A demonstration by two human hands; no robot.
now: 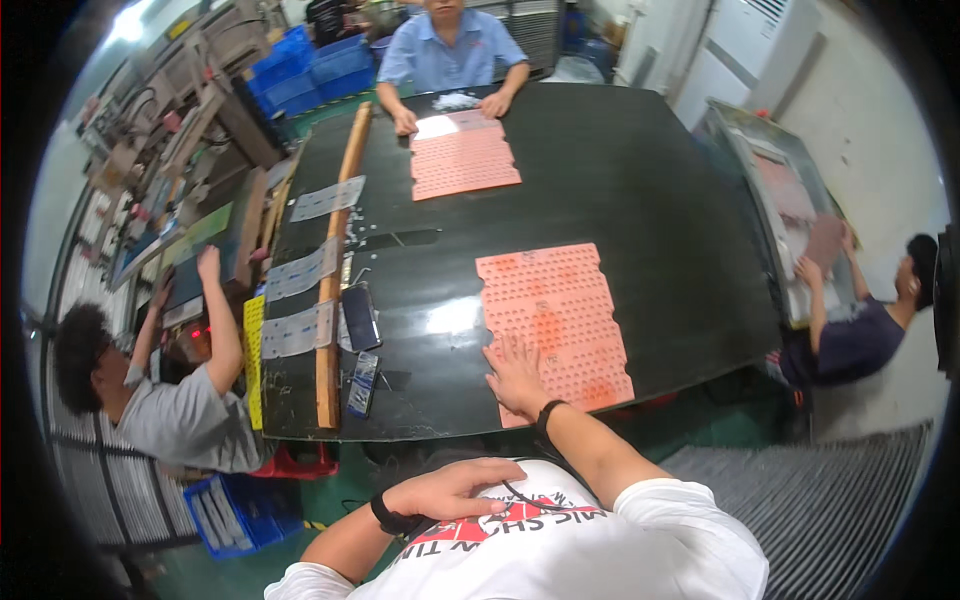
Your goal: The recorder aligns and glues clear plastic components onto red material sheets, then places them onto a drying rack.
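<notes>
A pink sheet (560,310) with rows of small round marks, notched edges and orange-red patches lies on the dark table (660,220) in front of me. My right hand (515,378) rests on its near left part, palm down with the fingers spread, gripping nothing. Against the front of my white shirt (620,540) lies my left hand (460,490), its fingers stretched out and nothing visible in them. A black band circles each wrist.
Left of the sheet lie a dark phone (360,317), a small blue packet (362,384) and a long wooden bar (330,300) with translucent strips (300,270) across it. Across the table a person handles another pink sheet (465,160). Two other people work at either side.
</notes>
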